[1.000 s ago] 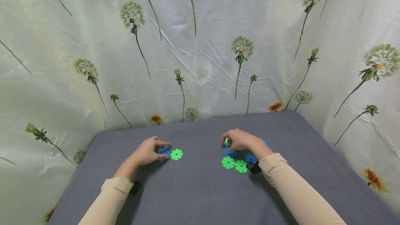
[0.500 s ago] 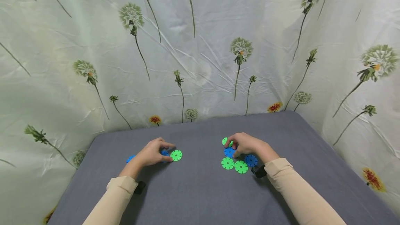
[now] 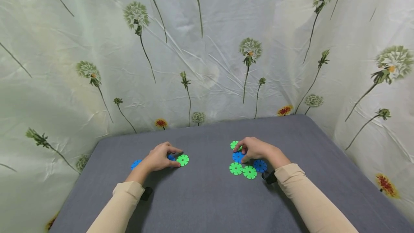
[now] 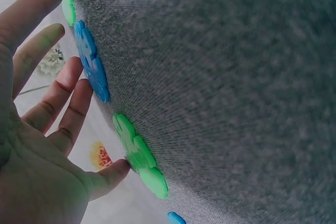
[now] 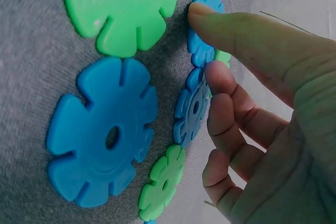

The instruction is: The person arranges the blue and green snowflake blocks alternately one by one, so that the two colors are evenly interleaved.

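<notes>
Beside a green interlocking disc (image 3: 183, 160), a flat plastic piece with notches, my left hand (image 3: 159, 158) has its fingers spread. Thumb and index finger lie at that disc's edges. Under this hand, a blue disc (image 4: 90, 61) and another green disc (image 4: 139, 153) lie in a row, and the little finger touches the latter. My right hand (image 3: 257, 149) has thumb and index finger around a blue disc (image 5: 205, 35) lying flat. A green disc (image 3: 234, 145) partly shows beyond those fingertips. The right hand covers a further blue disc (image 5: 191, 107) in the head view.
Two green discs lie in front of the right hand, one of them the nearer green disc (image 3: 250, 172), beside a blue disc (image 3: 260, 165). Another blue disc (image 3: 136, 164) lies left of the left wrist. A flowered curtain (image 3: 213, 64) hangs behind the grey cloth-covered table (image 3: 200, 200).
My left hand has shifted right, from the blue disc to the green one. My right hand has laid the tilted green disc down and moved slightly right, onto the blue disc.
</notes>
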Action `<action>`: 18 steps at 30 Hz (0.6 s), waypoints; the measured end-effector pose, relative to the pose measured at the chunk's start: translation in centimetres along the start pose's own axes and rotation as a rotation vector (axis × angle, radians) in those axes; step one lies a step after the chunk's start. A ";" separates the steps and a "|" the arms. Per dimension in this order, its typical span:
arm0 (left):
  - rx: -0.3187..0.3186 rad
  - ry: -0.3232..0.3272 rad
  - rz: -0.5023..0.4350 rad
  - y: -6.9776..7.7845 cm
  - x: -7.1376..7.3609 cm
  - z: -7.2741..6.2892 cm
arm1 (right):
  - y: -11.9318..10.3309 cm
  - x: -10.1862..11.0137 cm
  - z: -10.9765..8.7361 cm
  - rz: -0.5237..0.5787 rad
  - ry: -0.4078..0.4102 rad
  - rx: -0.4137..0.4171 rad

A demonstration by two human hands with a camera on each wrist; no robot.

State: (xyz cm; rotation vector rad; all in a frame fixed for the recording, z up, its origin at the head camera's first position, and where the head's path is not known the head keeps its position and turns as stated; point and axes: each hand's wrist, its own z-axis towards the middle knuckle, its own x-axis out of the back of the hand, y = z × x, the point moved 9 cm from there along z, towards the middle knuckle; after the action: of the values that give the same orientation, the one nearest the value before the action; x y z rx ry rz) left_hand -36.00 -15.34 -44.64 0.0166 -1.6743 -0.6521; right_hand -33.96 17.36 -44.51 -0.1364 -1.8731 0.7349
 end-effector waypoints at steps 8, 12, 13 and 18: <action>0.002 -0.001 -0.009 -0.2 -0.3 0.2 | -0.2 -0.2 0.3 -0.039 -0.012 0.032; 0.006 -0.001 -0.007 -0.4 -0.3 0.2 | -0.3 -0.2 0.2 -0.044 0.008 0.058; 0.008 -0.002 -0.008 -0.4 -0.3 0.2 | -0.3 -0.2 0.1 -0.041 0.012 0.067; 0.018 -0.009 -0.013 -0.5 -0.4 0.2 | -0.5 -0.4 -0.2 -0.024 0.017 0.101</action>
State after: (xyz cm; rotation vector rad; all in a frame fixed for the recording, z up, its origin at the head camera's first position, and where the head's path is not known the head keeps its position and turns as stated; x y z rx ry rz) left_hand -36.25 -15.53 -45.21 0.0375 -1.6902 -0.6471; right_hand -33.55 16.86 -44.49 -0.0556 -1.8146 0.8082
